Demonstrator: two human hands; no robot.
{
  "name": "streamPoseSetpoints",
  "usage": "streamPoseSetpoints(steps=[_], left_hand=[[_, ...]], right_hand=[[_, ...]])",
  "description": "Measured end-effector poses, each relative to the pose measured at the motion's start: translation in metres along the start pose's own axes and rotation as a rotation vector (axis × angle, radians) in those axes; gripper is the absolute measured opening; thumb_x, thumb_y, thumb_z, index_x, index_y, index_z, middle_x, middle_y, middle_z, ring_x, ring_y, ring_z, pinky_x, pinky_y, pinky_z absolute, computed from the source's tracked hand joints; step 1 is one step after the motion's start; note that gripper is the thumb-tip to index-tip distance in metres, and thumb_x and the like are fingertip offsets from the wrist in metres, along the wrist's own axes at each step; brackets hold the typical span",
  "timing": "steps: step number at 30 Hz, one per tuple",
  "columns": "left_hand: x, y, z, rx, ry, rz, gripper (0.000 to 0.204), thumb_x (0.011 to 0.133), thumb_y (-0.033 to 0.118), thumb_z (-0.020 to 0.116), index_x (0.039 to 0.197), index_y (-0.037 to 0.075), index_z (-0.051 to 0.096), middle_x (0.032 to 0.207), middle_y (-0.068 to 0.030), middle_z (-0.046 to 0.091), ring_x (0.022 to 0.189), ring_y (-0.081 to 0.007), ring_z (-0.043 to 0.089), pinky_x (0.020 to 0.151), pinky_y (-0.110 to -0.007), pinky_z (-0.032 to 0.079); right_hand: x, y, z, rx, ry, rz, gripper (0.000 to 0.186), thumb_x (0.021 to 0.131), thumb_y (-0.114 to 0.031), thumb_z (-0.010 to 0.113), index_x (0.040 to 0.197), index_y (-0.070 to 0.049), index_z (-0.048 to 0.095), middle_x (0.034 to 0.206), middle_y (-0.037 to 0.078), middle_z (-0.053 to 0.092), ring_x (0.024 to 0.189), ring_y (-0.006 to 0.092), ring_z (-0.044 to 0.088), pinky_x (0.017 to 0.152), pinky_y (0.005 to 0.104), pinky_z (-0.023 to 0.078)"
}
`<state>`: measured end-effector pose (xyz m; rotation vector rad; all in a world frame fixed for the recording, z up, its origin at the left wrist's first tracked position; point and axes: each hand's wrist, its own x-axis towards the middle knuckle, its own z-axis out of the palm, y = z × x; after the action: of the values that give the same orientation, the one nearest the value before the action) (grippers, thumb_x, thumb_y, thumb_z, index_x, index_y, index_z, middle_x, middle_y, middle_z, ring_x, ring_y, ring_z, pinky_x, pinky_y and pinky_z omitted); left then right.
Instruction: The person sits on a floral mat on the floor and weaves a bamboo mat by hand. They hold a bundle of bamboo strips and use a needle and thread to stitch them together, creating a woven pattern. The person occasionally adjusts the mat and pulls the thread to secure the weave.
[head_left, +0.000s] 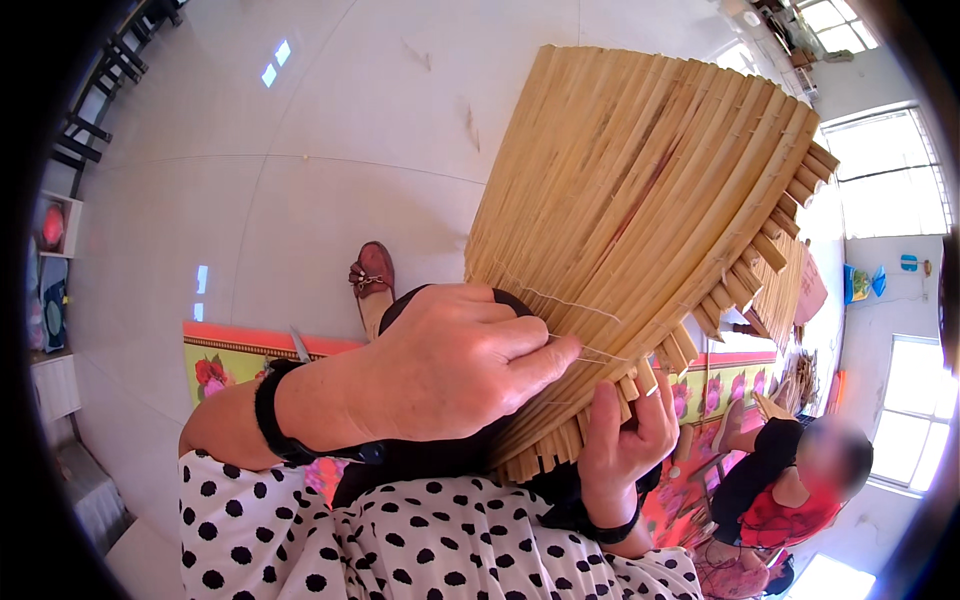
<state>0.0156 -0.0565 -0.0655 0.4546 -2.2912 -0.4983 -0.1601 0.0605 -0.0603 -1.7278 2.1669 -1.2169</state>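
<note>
A stiff mat of tan, straw-like reed stalks (620, 190) slants across my lap and away to the upper right. White thread (570, 300) runs in stitches over its near part. My left hand (450, 360) is closed, its fingertips pinching the thread against the mat's surface; whether a needle is in it cannot be seen. At the right edge, my right hand (625, 440) grips the mat between thumb and fingers, by the short cut stalk ends (645, 378). Part of the mat's near end is hidden under my left hand.
A floral-patterned mat or cloth (235, 370) lies below me on pale floor tiles. Another person (780, 490) sits at the right near a second reed piece (780, 290). Dark stools (85, 140) and shelves (60, 230) line the left side. Bright windows (890, 170) are at the right.
</note>
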Motion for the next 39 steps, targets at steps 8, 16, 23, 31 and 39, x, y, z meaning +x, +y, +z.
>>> streamPoseSetpoints(steps=[8,16,23,31,39], left_hand=[[0.007,0.0,0.0,0.016,-0.002,0.043,0.031,0.068,0.01,0.071,0.099,0.006,0.074,0.058,0.003,0.044,0.044,-0.0132,0.04,0.045,-0.028,0.034],[0.009,0.001,-0.001,0.02,-0.003,0.065,0.032,0.066,0.011,0.071,0.097,0.005,0.074,0.058,0.0031,0.043,0.045,-0.0126,0.04,0.045,-0.028,0.033],[0.016,0.01,-0.011,0.239,-0.052,0.203,0.029,0.065,0.011,0.072,0.092,0.002,0.073,0.059,0.0021,0.041,0.047,-0.0111,0.042,0.045,-0.027,0.031],[0.023,0.003,-0.012,0.054,-0.147,0.085,0.024,0.07,0.006,0.07,0.095,0.006,0.072,0.057,0.0004,0.041,0.046,-0.0154,0.043,0.045,-0.029,0.034],[0.038,0.001,-0.049,-0.054,-0.461,-0.12,0.016,0.076,0.005,0.072,0.092,0.007,0.071,0.063,-0.0046,0.059,0.052,-0.0222,0.056,0.048,-0.034,0.043]], right_hand=[[0.003,-0.003,0.001,0.007,0.021,-0.013,0.027,0.076,-0.005,0.067,0.101,0.005,0.066,0.082,0.012,0.061,0.066,0.0224,0.059,0.06,0.0313,0.045],[0.003,-0.002,0.001,0.024,0.023,0.002,0.026,0.078,-0.007,0.066,0.1,0.006,0.065,0.08,0.01,0.061,0.065,0.0193,0.056,0.059,0.0305,0.042],[-0.001,0.0,0.0,0.029,0.014,0.0,0.028,0.078,-0.007,0.066,0.102,0.006,0.066,0.081,0.009,0.061,0.065,0.0182,0.056,0.059,0.0299,0.042],[0.002,0.003,-0.003,0.144,-0.07,-0.028,0.035,0.068,-0.002,0.07,0.102,0.004,0.066,0.088,0.015,0.06,0.069,0.0233,0.059,0.058,0.0301,0.045],[-0.003,-0.008,0.013,0.352,-0.103,-0.019,0.06,0.066,-0.001,0.072,0.124,0.004,0.059,0.099,0.015,0.057,0.073,0.0221,0.061,0.062,0.0296,0.051]])
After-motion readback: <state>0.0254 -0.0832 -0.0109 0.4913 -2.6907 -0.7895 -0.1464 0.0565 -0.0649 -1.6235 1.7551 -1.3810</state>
